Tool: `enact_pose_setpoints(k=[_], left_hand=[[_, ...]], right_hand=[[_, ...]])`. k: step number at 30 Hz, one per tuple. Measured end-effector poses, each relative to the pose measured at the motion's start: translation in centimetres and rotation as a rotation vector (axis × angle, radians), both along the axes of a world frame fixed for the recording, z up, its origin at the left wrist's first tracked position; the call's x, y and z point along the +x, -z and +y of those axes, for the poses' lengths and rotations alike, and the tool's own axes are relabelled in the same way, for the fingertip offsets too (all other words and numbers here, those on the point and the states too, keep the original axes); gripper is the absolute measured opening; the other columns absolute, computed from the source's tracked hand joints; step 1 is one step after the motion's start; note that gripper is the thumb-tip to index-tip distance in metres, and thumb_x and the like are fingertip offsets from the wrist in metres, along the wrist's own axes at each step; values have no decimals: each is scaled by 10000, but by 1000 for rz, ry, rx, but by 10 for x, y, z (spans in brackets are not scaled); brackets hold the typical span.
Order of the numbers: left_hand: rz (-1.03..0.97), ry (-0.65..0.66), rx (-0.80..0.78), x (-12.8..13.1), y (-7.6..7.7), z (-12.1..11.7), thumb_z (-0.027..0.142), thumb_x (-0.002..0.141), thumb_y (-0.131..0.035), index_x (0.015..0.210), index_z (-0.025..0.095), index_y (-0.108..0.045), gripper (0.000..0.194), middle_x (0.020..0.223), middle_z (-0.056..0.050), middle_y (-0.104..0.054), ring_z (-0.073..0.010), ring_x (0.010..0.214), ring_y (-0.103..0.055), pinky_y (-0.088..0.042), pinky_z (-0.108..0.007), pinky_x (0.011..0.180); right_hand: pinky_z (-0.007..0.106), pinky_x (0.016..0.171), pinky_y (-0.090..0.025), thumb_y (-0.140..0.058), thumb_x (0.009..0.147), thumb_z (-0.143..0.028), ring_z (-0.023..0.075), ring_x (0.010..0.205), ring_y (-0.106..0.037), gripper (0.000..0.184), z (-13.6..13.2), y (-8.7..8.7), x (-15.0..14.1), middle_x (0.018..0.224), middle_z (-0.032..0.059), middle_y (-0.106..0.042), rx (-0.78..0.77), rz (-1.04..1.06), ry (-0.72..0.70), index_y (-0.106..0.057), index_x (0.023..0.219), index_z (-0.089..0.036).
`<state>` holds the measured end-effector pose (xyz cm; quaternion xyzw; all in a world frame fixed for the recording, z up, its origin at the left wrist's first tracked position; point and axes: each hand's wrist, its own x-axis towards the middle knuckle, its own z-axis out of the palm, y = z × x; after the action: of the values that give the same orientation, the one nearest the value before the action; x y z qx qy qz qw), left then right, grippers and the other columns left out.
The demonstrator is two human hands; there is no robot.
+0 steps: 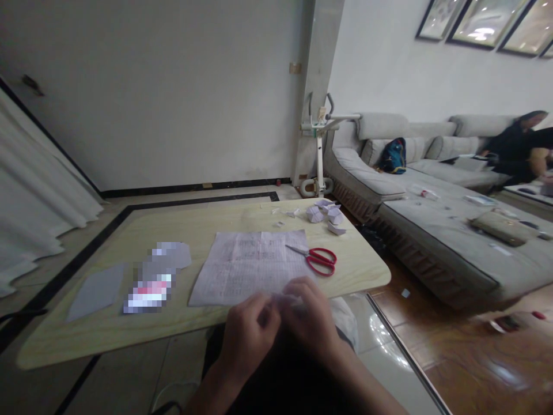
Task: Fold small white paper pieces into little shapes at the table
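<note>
My left hand (253, 328) and my right hand (309, 314) meet at the table's near edge, both with fingers closed. Between their fingertips is a small piece of whitish paper (285, 298), blurred and mostly covered by the fingers. Just beyond them a large creased sheet with faint writing (254, 265) lies flat on the table. Red-handled scissors (317, 259) rest partly on its right side, blades pointing left.
Folded paper pieces (315, 214) and small scraps sit at the far right of the pale wooden table (363, 259). Blank paper (97, 291) and a blurred-out object (149, 288) lie on the left. A grey sofa (440, 242) stands right, with a person (512, 144) beyond.
</note>
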<state>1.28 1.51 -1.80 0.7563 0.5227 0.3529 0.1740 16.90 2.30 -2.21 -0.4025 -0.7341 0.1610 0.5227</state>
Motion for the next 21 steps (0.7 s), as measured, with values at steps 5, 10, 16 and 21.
enact_pose_setpoints(k=[5,10,16,21], left_hand=[[-17,13,-16,0,0,-2,196,885,-484,718,197,-584,195,648,-2,-622,-162,598,-596,-411,-246,563],[-74,18,-14,0,0,-3,189,880,-487,727,190,-598,189,659,-7,-633,-163,611,-599,-430,-248,575],[-271,-5,-58,0,4,-3,269,928,-473,791,198,-588,193,640,13,-638,-149,572,-616,-465,-224,530],[-341,33,-54,-2,6,-4,247,890,-581,1138,223,-564,250,928,-28,-717,-163,764,-693,-551,-251,683]], right_hand=[[286,635,-517,-599,814,-95,173,747,-589,154,-1,2,-2,867,42,-598,46,-2,49,-581,908,-216],[277,605,-512,-594,817,-107,169,715,-593,140,-2,1,-2,841,38,-605,84,-20,56,-585,905,-216],[282,603,-504,-593,818,-98,169,701,-576,130,-4,-5,0,812,33,-591,66,34,51,-580,879,-212],[281,629,-496,-583,804,-86,169,724,-570,148,-5,-7,2,813,24,-591,11,101,-16,-575,880,-212]])
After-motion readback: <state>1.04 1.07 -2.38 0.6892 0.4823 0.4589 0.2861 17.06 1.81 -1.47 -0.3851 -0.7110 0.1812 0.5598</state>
